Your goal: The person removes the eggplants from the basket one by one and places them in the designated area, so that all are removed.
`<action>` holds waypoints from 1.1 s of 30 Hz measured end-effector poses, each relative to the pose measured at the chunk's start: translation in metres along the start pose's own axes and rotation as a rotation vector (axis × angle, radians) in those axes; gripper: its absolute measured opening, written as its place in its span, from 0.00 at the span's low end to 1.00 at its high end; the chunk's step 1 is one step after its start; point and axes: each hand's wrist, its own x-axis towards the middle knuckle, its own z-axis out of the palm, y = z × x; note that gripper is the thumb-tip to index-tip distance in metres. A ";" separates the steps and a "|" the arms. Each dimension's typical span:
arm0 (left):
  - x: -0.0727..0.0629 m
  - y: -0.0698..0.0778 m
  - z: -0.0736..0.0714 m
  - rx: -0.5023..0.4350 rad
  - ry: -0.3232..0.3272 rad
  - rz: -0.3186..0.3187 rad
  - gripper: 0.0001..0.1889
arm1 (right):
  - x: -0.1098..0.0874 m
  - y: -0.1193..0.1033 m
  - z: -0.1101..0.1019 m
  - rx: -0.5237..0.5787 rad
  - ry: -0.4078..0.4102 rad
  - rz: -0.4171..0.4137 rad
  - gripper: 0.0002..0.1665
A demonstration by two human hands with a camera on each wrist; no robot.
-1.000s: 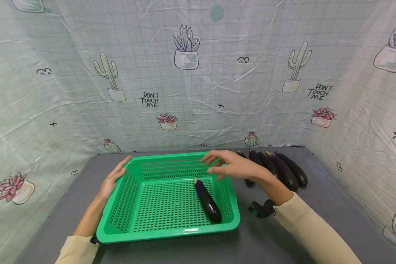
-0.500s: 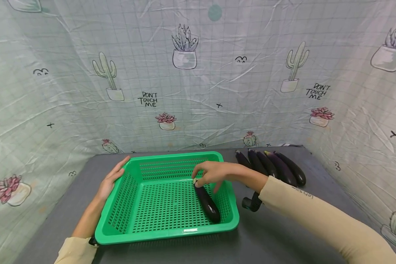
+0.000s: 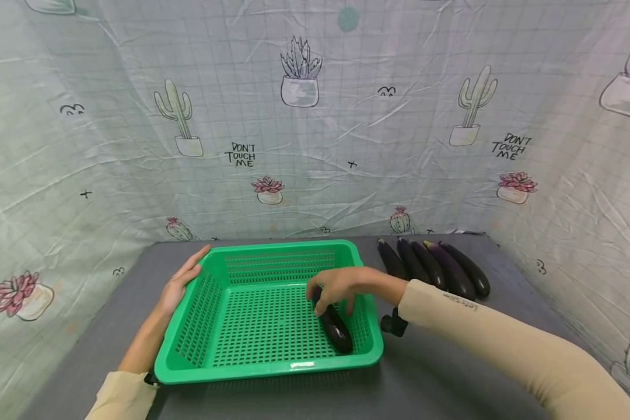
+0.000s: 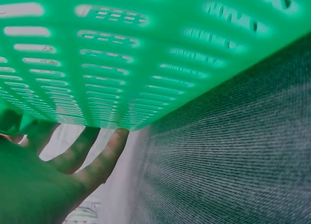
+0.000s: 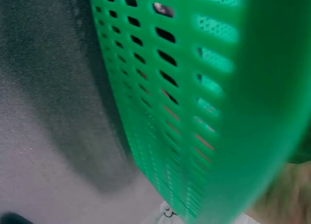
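Note:
A green perforated plastic basket (image 3: 257, 368) stands on the dark table, with one glossy eggplant (image 3: 339, 336) lying slantwise near its right wall. My right hand (image 3: 337, 289) reaches over the right rim and grips the eggplant by its upper part; the stem end is hidden under the fingers. At the basket's left side, my left hand (image 3: 177, 288) rests with fairly straight fingers against the rim and outer wall. Those fingers (image 4: 109, 153) show in the left wrist view along the slotted wall. In the right wrist view the basket wall hides most of the right hand.
Several more eggplants (image 3: 454, 274) lie side by side on the table (image 3: 509, 338) right of the basket. A printed cloth (image 3: 315, 140) with cactus drawings hangs behind and at both sides. Dark wrist gear (image 3: 394, 324) hangs under my right wrist, just outside the basket.
My right hand has moved down and into the basket from above its right rim, and its fingers have closed round the eggplant. The left hand stays at the left rim.

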 end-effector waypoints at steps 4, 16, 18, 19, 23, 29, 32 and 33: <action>0.001 0.000 0.000 -0.003 0.000 -0.006 0.30 | 0.005 0.002 0.003 -0.017 -0.002 0.010 0.26; -0.001 -0.003 0.002 -0.083 -0.022 0.033 0.30 | 0.016 0.007 0.009 -0.009 -0.028 0.036 0.27; -0.001 -0.003 0.002 -0.100 -0.026 0.038 0.30 | 0.016 0.006 0.010 -0.012 -0.029 0.036 0.27; -0.001 -0.002 0.001 -0.104 -0.029 0.040 0.30 | 0.016 0.006 0.010 -0.012 -0.029 0.036 0.27; 0.001 -0.001 0.000 -0.088 -0.030 0.025 0.30 | 0.015 0.004 0.009 -0.021 -0.035 0.031 0.28; 0.004 -0.001 -0.002 -0.036 -0.020 0.009 0.30 | 0.012 0.003 0.006 0.006 -0.032 0.007 0.30; 0.004 -0.001 -0.003 -0.025 -0.015 0.018 0.29 | 0.010 0.002 0.002 0.034 -0.026 -0.019 0.29; 0.004 -0.001 -0.004 -0.018 -0.014 0.021 0.29 | 0.009 0.001 0.000 0.041 -0.025 -0.029 0.29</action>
